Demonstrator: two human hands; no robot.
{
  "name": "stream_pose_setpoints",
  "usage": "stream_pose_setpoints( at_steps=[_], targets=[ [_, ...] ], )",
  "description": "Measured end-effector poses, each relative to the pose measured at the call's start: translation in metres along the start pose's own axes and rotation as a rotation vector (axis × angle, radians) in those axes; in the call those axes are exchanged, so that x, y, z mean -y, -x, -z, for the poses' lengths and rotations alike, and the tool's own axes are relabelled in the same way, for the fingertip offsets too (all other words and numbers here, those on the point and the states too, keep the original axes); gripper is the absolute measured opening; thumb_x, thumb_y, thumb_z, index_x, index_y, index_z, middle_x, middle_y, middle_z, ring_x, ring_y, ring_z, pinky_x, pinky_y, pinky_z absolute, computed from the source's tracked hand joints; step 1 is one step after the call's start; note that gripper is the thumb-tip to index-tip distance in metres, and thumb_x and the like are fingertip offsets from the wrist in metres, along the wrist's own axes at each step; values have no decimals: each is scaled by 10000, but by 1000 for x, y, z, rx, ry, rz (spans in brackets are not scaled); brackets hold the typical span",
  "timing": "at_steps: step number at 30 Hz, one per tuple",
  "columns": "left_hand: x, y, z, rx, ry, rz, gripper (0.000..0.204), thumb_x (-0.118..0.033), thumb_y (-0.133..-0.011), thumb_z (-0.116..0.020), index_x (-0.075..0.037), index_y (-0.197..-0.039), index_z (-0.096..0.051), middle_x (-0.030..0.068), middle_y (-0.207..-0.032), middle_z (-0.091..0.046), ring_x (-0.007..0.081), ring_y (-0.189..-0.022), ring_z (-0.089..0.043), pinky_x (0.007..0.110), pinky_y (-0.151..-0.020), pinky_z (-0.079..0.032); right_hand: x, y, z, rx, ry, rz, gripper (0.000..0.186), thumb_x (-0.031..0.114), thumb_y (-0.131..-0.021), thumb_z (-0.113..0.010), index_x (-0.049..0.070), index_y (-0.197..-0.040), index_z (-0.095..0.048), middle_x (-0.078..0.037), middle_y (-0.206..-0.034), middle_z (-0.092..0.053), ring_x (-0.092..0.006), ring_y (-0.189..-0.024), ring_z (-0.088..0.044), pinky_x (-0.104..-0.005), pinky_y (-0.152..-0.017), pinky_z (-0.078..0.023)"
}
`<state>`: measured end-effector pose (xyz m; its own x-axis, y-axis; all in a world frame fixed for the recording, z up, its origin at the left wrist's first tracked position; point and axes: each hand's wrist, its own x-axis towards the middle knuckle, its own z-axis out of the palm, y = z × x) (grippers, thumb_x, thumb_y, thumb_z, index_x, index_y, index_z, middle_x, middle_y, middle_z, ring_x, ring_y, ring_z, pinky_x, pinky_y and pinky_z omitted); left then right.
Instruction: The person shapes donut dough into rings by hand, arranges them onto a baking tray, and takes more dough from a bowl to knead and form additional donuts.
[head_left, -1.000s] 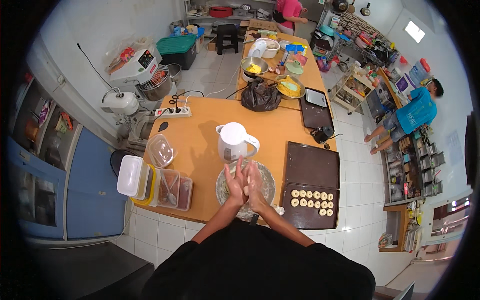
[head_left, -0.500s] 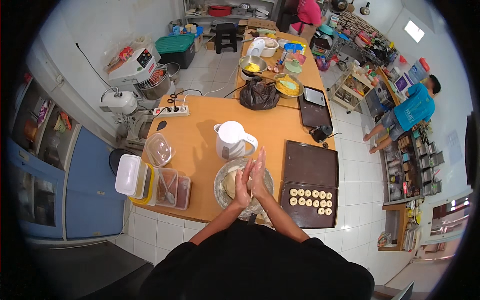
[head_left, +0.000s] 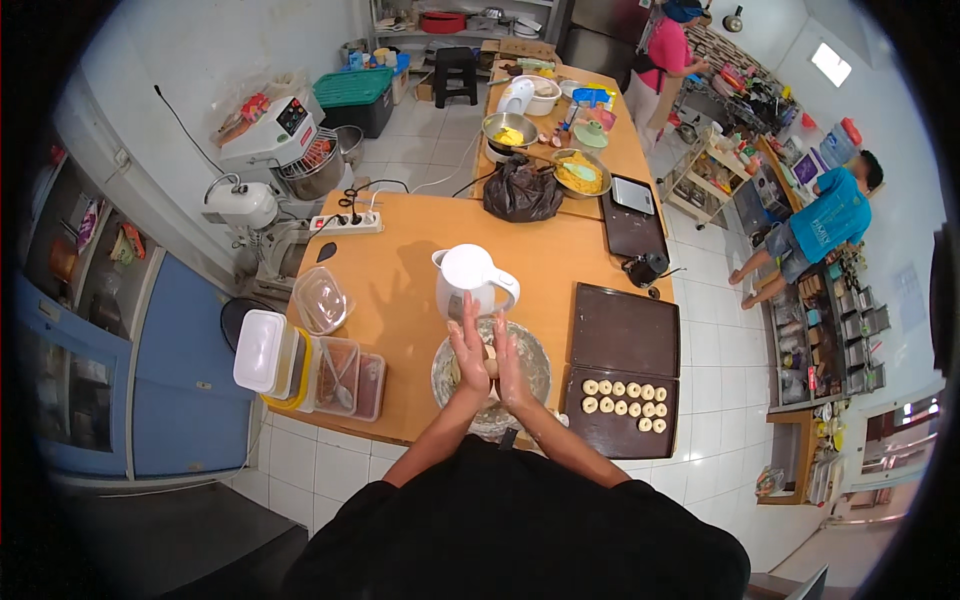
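Note:
Over a floury metal bowl [head_left: 542,372], my left hand [head_left: 469,350] and my right hand [head_left: 512,372] face each other, palms inward and fingers stretched upward. A small pale dough ball [head_left: 491,362] is held between the palms. Flour or dough whitens parts of my right hand and wrist. Most of the bowl's contents are hidden behind my hands. To the right, a dark baking tray [head_left: 625,440] carries rows of small pale dough rounds [head_left: 620,389], each with a dimple or hole in the middle.
A white jug kettle [head_left: 466,272] stands just beyond the bowl. Clear and white plastic containers [head_left: 264,350] sit at the table's left edge. Another dark tray [head_left: 625,325] adjoins the first. Farther off lie a black plastic bag [head_left: 522,190] and a power strip [head_left: 345,223]. Two people work beyond.
My palms have parted slightly and the dough ball now shows between them. My left hand has moved up a little. The person in pink at the back has moved right.

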<state>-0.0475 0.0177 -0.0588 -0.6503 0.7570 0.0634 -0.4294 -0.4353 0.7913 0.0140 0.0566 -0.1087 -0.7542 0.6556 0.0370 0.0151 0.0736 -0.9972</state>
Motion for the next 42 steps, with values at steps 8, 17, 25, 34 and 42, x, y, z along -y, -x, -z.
stream_pose_setpoints(
  at_steps=[8, 17, 25, 34, 42],
  targets=[
    [20, 20, 4, 11, 164, 258, 788, -598, -1011, -31, -56, -1572, -143, 78, -1644, -135, 247, -1508, -118, 383, -1219, -51, 55, 2, 7, 26, -353, -51, 684, 499, -1055, -67, 56, -1575, -24, -96, -1654, 6, -228, -1516, 41, -371, -1221, 12],
    [31, 31, 1, 138, 18, 300, 759, -584, -1025, -52, -69, -1576, -133, 102, -1648, -96, 236, -1517, -32, 382, -1214, 12, -19, -4, 43, 48, 36, 122, 725, 521, -1051, -196, 75, -1575, 33, -145, -1645, -16, -284, -1514, -33, -418, -1217, -71],
    [25, 37, -2, 93, -208, 44, 765, -592, -1026, -100, -57, -1570, -159, 118, -1624, -189, 266, -1498, -155, 380, -1214, -84, 40, 10, 23, -24, -460, -190, 770, 573, -1034, -244, 104, -1579, 32, -135, -1646, -32, -279, -1511, -39, -408, -1215, -97],
    [-9, 25, -11, 148, -85, 37, 791, -599, -1012, -100, -39, -1568, -151, 136, -1631, -155, 273, -1510, -90, 391, -1213, -38, 35, 10, 10, -74, 4, 167, 774, 581, -1032, -226, 65, -1577, -38, -129, -1647, -46, -248, -1512, -47, -383, -1216, -67],
    [-3, 6, 14, 158, -181, -40, 850, -632, -999, -111, 8, -1559, -124, 133, -1638, -129, 259, -1513, -81, 385, -1213, -22, 26, 31, -3, -36, -51, 148, 723, 539, -1042, -113, 59, -1578, -47, -136, -1651, -23, -288, -1519, -3, -429, -1216, -20]
  ],
)
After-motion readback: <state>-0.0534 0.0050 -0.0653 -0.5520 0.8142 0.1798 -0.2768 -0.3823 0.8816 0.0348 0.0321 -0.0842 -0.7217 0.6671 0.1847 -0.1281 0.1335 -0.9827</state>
